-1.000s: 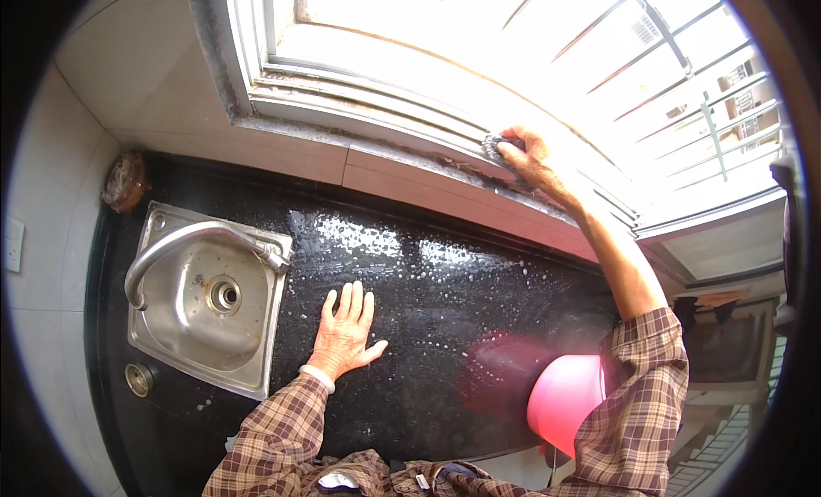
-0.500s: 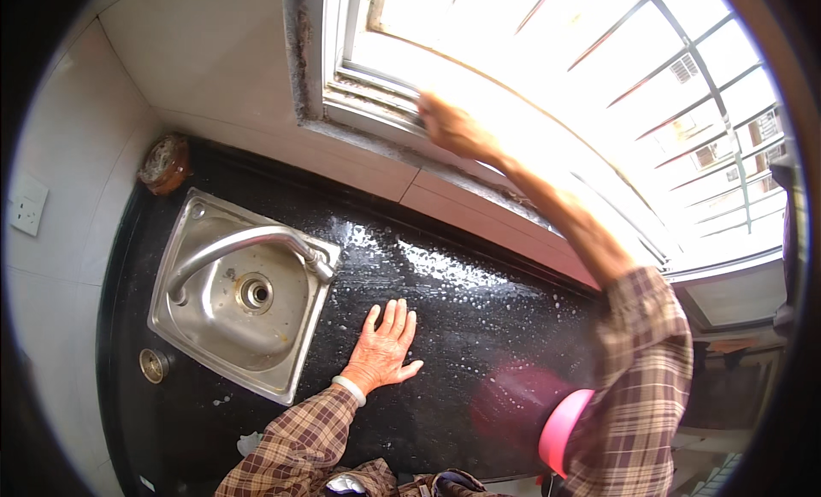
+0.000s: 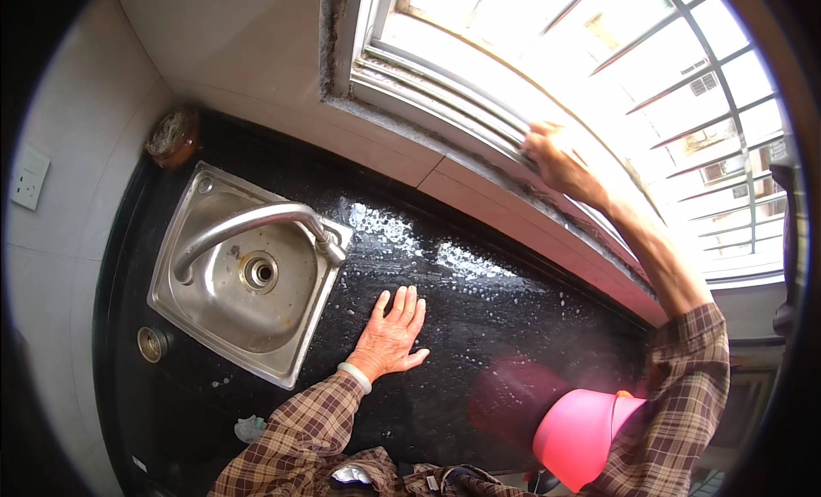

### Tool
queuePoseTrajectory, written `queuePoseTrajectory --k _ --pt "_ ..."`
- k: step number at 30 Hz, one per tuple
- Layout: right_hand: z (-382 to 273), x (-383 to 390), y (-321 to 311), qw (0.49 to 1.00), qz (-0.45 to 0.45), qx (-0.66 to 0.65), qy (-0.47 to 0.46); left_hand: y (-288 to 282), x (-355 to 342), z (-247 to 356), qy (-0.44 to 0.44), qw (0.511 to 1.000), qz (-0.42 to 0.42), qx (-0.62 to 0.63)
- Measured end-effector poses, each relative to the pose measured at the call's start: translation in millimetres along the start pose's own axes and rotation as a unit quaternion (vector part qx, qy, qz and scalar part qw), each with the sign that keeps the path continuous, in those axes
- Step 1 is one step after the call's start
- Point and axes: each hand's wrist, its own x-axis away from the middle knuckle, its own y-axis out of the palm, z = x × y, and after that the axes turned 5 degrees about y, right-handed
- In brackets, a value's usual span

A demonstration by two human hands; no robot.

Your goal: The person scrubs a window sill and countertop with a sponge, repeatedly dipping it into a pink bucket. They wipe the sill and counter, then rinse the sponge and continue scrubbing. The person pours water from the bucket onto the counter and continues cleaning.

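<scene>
My left hand (image 3: 389, 334) lies open on the wet, soap-speckled black counter (image 3: 428, 411), fingers spread, just right of the steel sink (image 3: 244, 304). My right hand (image 3: 560, 155) reaches up to the window's lower sliding track (image 3: 428, 99), which has grime along it. Its fingers are curled at the rail; whatever they grip is hidden and slightly blurred. A curved metal faucet (image 3: 235, 223) crosses the sink. A pink bucket (image 3: 577, 433) stands at the lower right, partly behind my right sleeve.
A brown pot with pale contents (image 3: 171, 142) sits in the back left corner. A small metal cup-like piece (image 3: 152, 345) and a crumpled pale scrap (image 3: 250, 428) lie near the sink. A socket (image 3: 30, 179) is on the left wall. Metal bars (image 3: 723, 69) cross the window.
My right hand moved left along the track, then back right; a dark scrubber visible in it a second ago is now hidden. The view shifted; my left hand stays spread on the counter.
</scene>
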Motion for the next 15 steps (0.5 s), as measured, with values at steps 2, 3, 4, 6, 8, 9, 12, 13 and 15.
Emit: queuePoseTrajectory --k 2,3,4,6,8,9,12,13,15 --pt "-2.5 -42.6 35.6 0.995 0.079 -0.054 -0.007 0.6 0.0 -1.2 0.001 1.0 0.001 -0.004" --pt "-1.3 -63.6 52.0 0.995 0.096 -0.038 -0.01 0.8 -0.2 -0.5 0.001 1.0 0.004 -0.01" --pt "-1.0 -85.6 68.5 0.987 0.149 0.002 -0.058 0.8 0.6 -1.0 0.003 1.0 -0.012 -0.008" --pt "-4.0 -125.4 91.5 0.989 0.11 0.102 0.0 1.6 -0.6 0.1 0.004 1.0 -0.009 -0.017" --pt "-11.7 -155.0 103.7 0.989 0.076 0.109 0.068 1.0 -0.6 1.4 0.004 1.0 -0.009 -0.026" --pt "-15.1 -159.0 102.2 0.99 0.09 0.091 0.059 0.1 -0.7 2.0 0.004 1.0 -0.008 -0.027" --pt "-16.9 -117.6 79.2 0.992 0.115 0.014 0.053 -1.3 -1.4 1.9 0.009 1.0 -0.002 -0.026" --pt "-12.1 -92.8 69.6 0.986 0.145 -0.06 0.053 -1.2 -1.0 1.8 0.009 1.0 -0.002 -0.024" --pt "-2.9 -25.6 46.0 0.98 0.073 -0.139 0.122 -0.8 0.2 1.7 0.006 1.0 -0.016 -0.016"
